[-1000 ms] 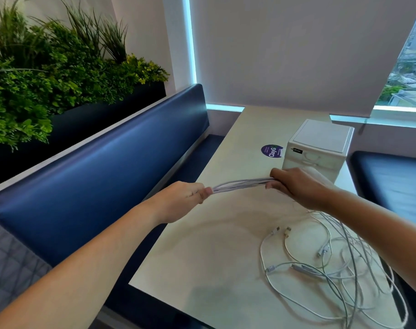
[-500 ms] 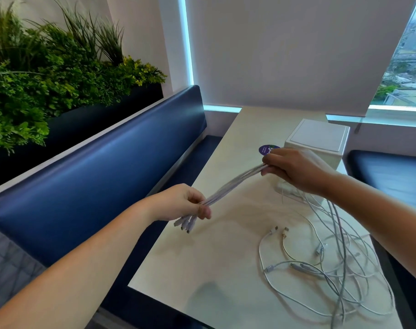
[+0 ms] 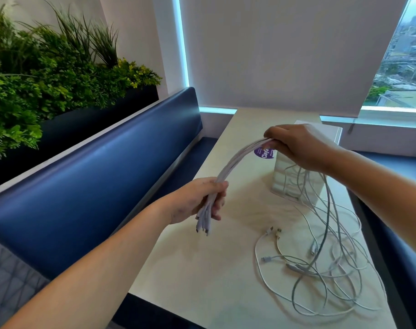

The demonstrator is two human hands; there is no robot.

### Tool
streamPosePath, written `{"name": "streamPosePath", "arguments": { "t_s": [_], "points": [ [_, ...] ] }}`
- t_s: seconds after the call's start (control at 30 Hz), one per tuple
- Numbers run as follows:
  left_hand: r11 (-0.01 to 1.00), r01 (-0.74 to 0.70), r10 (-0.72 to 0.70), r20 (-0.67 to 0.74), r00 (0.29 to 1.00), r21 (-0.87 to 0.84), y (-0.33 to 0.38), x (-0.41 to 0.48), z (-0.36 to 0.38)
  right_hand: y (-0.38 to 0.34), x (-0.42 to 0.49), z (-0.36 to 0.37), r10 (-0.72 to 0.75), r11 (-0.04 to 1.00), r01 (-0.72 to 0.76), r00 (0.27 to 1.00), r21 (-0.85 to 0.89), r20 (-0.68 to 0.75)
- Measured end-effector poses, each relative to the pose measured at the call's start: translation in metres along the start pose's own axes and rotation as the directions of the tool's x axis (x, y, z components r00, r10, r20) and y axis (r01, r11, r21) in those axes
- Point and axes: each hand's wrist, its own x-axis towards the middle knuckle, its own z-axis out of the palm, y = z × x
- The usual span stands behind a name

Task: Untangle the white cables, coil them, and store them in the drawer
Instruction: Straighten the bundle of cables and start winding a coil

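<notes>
The left hand's fingers are curled round a bundle of white cables, thumb across the top, gripping it near one end. The plug ends stick out below the left hand and point down, clear of the table. From that grip the bundle rises in a shallow arc, up and to the right, into the right hand. The right hand's fingers are closed over the strands and pinch them together (the thumb is mostly hidden under the bundle).

Past the right hand the strands part and hang down loosely, falling in front of a small white drawer box that stands on the table behind that hand. Whether its drawer is pulled out cannot be told, since the hand and cables cover its front. The hanging strands run down into a loose tangle of loops lying on the near right part of the table, with several connectors showing at its left edge.

A round purple sticker lies on the table just left of the box, partly hidden by the bundle. A dark blue padded bench runs along the table's left side, with green plants in a dark planter above it. A pale roller blind covers most of the window beyond.
</notes>
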Motion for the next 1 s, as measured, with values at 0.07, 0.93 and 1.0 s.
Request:
{"name": "streamPosePath", "arguments": {
  "t_s": [0.07,0.93,1.0],
  "points": [
    [1.000,-0.004,0.004,0.002,1.000,-0.024,0.002,0.000,0.002,-0.001,0.000,0.000,0.001,1.000,-0.001,1.000,0.000,0.014],
    [0.979,0.016,-0.028,-0.056,0.998,-0.204,-0.019,-0.005,-0.010,0.020,-0.007,0.011,0.201,0.976,-0.211,0.970,0.055,0.137],
    [0.979,0.050,-0.060,-0.045,0.997,-0.198,-0.021,-0.005,-0.012,0.019,-0.008,0.014,0.201,0.977,-0.209,0.970,0.050,0.140]
  ]
}}
